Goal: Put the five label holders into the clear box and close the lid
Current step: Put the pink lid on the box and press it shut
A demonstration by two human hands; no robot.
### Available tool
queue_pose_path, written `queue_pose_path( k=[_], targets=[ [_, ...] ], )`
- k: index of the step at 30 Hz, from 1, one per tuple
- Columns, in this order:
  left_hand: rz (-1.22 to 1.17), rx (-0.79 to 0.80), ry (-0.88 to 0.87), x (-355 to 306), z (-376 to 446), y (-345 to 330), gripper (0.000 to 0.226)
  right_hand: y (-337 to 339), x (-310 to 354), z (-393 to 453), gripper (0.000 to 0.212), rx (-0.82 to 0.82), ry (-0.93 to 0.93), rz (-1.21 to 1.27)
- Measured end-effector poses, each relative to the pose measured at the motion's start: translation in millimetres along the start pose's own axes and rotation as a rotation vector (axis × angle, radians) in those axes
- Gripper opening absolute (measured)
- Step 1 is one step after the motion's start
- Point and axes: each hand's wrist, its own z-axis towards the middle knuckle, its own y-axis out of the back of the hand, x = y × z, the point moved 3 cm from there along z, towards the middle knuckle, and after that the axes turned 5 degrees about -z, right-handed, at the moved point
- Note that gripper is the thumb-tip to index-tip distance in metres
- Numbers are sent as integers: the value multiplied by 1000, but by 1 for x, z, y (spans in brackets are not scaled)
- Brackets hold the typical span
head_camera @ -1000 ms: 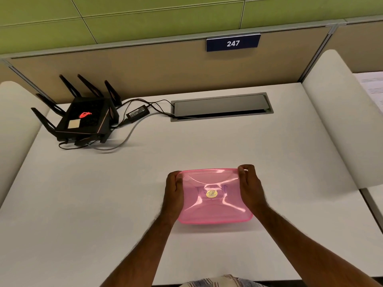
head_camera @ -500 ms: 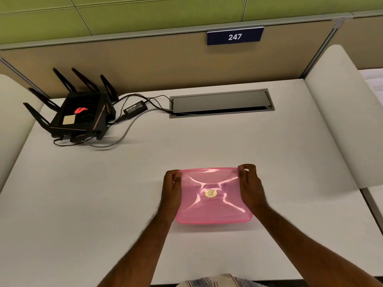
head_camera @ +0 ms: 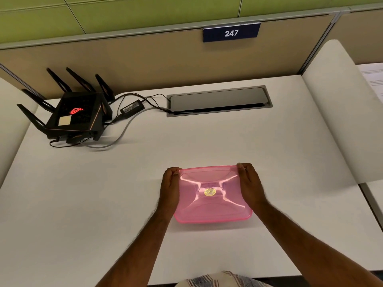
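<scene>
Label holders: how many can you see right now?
0 in plain view. The pink lid covers the box, held by both hands; any holders inside are hidden.

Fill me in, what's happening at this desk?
A person sits at a white desk with both hands on a pink translucent lid. The left hand grips its left edge and the right hand grips its right edge, fingers curled over the far corners. Whether the lid is seated on a box can't be told, and no label holders are visible. A black router with antennas sits at the far left, cabled into the desk's cable hatch.
</scene>
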Motion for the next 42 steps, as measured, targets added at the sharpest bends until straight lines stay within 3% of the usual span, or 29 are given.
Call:
queue_pose_path(
  k=[3,5,8,19,25,31,35,42],
  targets=[
    [25,96,50,-11,8,-3,11,1,3,1,38,28,-8,17],
    [94,136,93,-17,11,-7,20,2,3,2,39,34,-22,42],
    [138,99,116,-16,12,-9,30,3,2,2,40,19,-48,45],
    [136,59,16,-17,10,-6,27,5,7,3,42,25,-18,-31],
    [109,-27,54,-5,-19,9,36,13,2,-13,28,20,-15,50],
    [141,-72,49,15,-55,9,29,5,-11,-43,46,86,-21,3],
    [160,-118,48,17,-66,7,43,5,-14,-52,49,47,-52,10],
    [174,-139,40,18,-67,5,30,6,-15,-54,43,-12,-13,-25]
  ],
)
